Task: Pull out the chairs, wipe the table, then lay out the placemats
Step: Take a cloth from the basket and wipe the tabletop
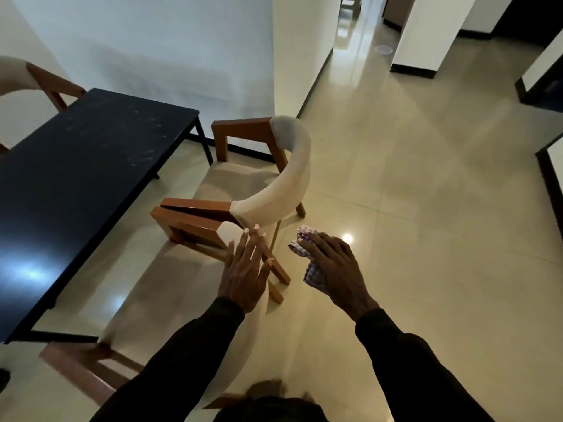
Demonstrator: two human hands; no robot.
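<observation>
Two chairs stand along the near side of the dark table [91,166]: the farther chair [292,178], with its curved cream backrest, sits clear of the table's corner, and the nearer chair [189,228] is just beside it, partly hidden under your left arm. A third chair [18,74] shows at the table's far side. Your left hand [245,269] is wide, fingers straight and spread, at the cream end of the nearer chair's backrest; you cannot tell whether it touches. Your right hand [333,264], apart from both chairs, grips a bunched checked cloth [313,274] over the glossy tiled floor [426,208]. White walls [152,41] stand behind the table.
</observation>
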